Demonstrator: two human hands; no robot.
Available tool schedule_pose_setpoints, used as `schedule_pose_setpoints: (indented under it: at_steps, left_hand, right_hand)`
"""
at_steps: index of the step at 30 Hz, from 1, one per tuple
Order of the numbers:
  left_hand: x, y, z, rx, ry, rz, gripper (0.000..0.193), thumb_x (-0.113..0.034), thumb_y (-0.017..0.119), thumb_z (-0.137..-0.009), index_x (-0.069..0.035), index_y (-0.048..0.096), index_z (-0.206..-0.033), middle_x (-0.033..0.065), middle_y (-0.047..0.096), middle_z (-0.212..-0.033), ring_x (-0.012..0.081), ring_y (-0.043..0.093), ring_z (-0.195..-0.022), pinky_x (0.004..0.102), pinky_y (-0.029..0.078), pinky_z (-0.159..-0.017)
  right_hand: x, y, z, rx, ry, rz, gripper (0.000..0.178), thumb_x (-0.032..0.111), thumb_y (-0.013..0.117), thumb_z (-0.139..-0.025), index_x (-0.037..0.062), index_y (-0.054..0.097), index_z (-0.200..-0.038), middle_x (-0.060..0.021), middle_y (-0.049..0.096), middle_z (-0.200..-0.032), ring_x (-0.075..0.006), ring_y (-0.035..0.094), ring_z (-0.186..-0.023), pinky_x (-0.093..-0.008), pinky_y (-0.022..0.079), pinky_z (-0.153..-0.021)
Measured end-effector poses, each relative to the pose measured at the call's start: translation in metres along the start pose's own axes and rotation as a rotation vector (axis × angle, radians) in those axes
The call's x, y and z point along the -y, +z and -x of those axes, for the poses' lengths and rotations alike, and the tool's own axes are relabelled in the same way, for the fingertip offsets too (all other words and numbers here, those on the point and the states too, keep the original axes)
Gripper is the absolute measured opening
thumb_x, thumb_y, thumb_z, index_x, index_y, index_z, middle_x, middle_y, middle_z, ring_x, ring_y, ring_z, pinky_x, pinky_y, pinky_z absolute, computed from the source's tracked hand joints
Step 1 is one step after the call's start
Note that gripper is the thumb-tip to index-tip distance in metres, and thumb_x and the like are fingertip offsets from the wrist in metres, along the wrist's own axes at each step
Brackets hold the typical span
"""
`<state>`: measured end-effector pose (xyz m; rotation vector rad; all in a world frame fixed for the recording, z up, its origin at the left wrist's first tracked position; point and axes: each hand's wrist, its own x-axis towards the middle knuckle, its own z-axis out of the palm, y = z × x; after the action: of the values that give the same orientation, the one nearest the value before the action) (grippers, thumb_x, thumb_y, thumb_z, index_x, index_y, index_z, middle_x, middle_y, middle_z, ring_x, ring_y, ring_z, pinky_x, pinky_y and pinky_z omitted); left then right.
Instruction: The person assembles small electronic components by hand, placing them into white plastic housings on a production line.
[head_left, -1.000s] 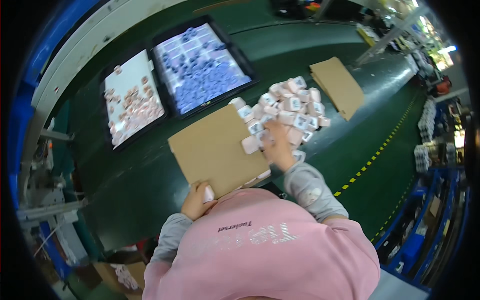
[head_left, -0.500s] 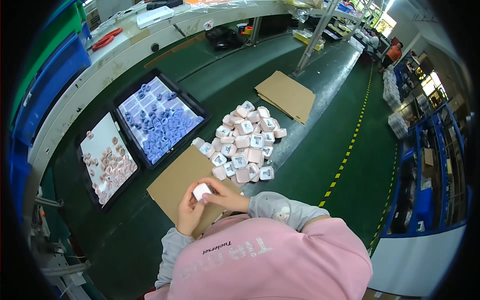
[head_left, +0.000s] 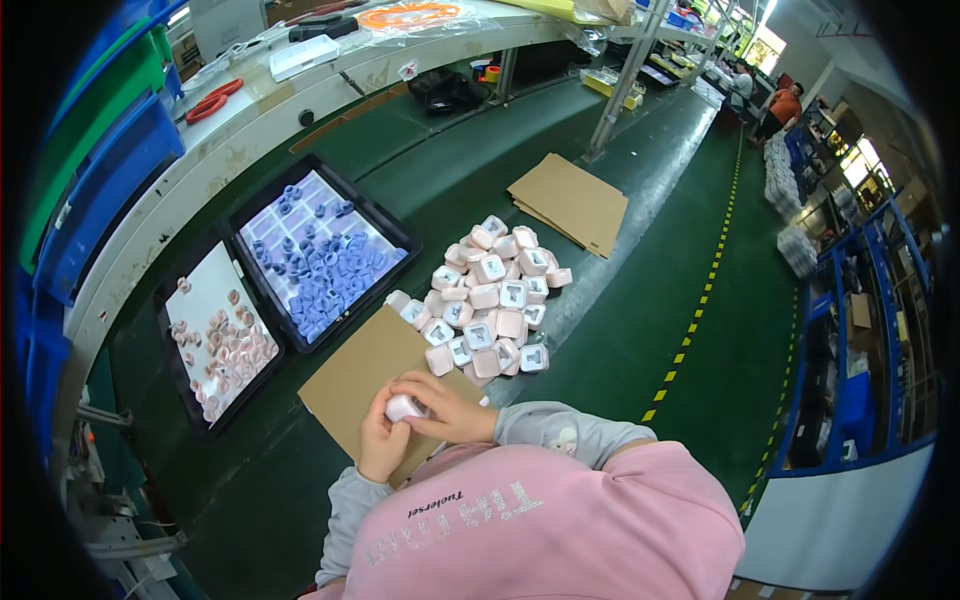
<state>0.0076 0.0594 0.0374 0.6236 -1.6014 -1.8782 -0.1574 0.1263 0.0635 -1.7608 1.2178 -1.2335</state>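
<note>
A small pale pink case [head_left: 402,407] with rounded corners is held up between both my hands, over a brown cardboard sheet [head_left: 345,375]. The fingers of my left hand [head_left: 381,440] wrap its left side. My right hand [head_left: 452,408] grips it from the right, fingers curled over the top and far side, covering much of it. Just beyond the sheet lies a heap of similar pale pink cases [head_left: 485,295], several with a grey-and-white panel on one face.
Left of the sheet, a black tray [head_left: 372,205] holds many small blue pieces; another tray [head_left: 205,280] holds small pink pieces. Stacked cardboard sheets [head_left: 572,203] lie beyond the heap. A raised shelf [head_left: 250,118] carries red-handled pliers [head_left: 213,101]. Blue racks [head_left: 860,350] stand right.
Both hands stay around the pink case; my right fingers have closed further over its top, so less of it shows. My view has shifted slightly; the trays and heap look unchanged.
</note>
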Motion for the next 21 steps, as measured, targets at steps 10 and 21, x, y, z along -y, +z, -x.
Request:
schedule_pose_setpoints:
  at_steps: [10,21]
  left_hand:
    - [-0.012,0.013,0.006,-0.104,0.162,-0.529,0.066,0.004,0.058,-0.077,0.004,0.032,-0.137,0.0203,0.051,-0.124,0.0278,0.057,-0.11,0.0338,0.047,-0.091]
    - [-0.013,0.008,0.006,-0.071,-0.075,0.086,0.076,0.003,0.061,-0.079,-0.002,0.02,-0.143,0.0155,0.045,-0.13,0.0234,0.051,-0.116,0.0336,0.044,-0.096]
  right_hand:
    - [0.019,-0.013,-0.02,-0.064,0.697,-0.404,0.043,0.031,0.045,-0.096,0.0039,0.04,-0.129,-0.0084,0.054,-0.102,-0.0133,0.055,-0.091,-0.0258,0.045,-0.079]
    - [0.007,-0.003,-0.014,0.023,0.385,-0.061,0.054,0.032,0.052,-0.091,0.0021,0.034,-0.133,-0.0233,0.048,-0.119,-0.0336,0.052,-0.109,-0.0361,0.04,-0.093]
